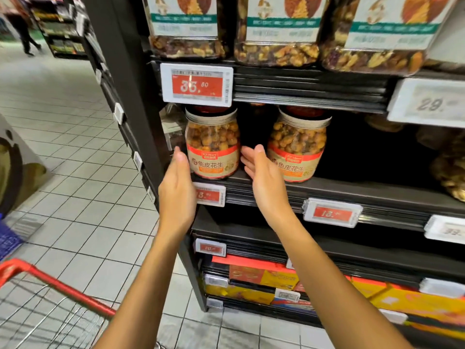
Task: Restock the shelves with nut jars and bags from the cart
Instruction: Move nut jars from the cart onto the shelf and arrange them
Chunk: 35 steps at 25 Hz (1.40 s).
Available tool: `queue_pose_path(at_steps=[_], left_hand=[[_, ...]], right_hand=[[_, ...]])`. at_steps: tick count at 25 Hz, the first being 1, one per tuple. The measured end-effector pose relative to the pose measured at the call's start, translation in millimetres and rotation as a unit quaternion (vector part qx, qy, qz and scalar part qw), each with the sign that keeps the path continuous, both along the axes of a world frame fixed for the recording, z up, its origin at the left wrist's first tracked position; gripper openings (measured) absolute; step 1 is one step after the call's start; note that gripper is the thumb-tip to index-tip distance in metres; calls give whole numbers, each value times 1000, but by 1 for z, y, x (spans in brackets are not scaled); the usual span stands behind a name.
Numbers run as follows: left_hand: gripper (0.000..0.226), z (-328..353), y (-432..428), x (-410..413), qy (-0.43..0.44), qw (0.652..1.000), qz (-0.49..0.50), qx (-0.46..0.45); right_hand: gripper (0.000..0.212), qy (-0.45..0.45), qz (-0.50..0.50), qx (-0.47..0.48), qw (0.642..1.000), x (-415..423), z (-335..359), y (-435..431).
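the left grip (177, 187), a bare hand, is raised to the middle shelf (352, 190) with its fingers straight and together, palm turned inward. its fingertips lie against or just beside the left side of the left peanut jar (212, 144); whether they touch cannot be told. the right grip (264, 177) is likewise wide, fingers straight and palm facing left. it sits in the gap between the left peanut jar and the right peanut jar (297, 147), with its fingertips near the left jar's right side. neither grip is curled round anything, and the left jar stands between the two palms.

both jars are clear, rounded and upright at the front edge of the shelf, well apart from each other. each is filled with coated peanuts and wears a cream label with a red band. the left jar is at the shelf's left end, under a large red price tag (196, 84) that covers its lid. a smaller price tag (210, 195) on the shelf edge is partly hidden by the left grip, and another (332, 214) hangs further right.

mixed nut tubs (276, 28) line the shelf above. flat red and yellow boxes (264, 275) fill the lower shelves. a red-rimmed wire cart (50, 293) stands at the lower left on the white tiled floor (75, 147).
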<state>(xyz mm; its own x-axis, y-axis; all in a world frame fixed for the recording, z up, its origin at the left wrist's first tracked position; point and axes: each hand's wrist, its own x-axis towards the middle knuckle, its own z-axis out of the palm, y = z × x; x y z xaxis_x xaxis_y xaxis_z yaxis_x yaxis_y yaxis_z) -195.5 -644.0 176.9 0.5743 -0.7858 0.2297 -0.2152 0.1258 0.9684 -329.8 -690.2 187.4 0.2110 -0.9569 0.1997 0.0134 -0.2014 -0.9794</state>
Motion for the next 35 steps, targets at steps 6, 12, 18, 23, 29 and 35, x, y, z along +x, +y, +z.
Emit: queue_pose_path(at_steps=[6, 12, 18, 23, 29, 35], left_hand=[[40, 15, -12, -84, 5, 979, -202, -34], [47, 11, -38, -97, 38, 985, -167, -12], [51, 7, -17, -76, 75, 989, -122, -17], [31, 16, 23, -54, 100, 994, -42, -16], [26, -22, 181, 3, 173, 977, 113, 52], [26, -61, 393, 83, 243, 898, 352, 105]], right_hand=[[40, -73, -287, 33, 955, -106, 10, -42], [80, 24, -151, 95, 984, -82, -7, -49], [53, 9, -43, 104, 994, -63, 4, -46], [34, -21, -203, -38, 978, -56, 4, -7], [29, 52, 155, 40, 986, 29, -54, 110], [23, 143, 491, 12, 860, 168, -87, 268]])
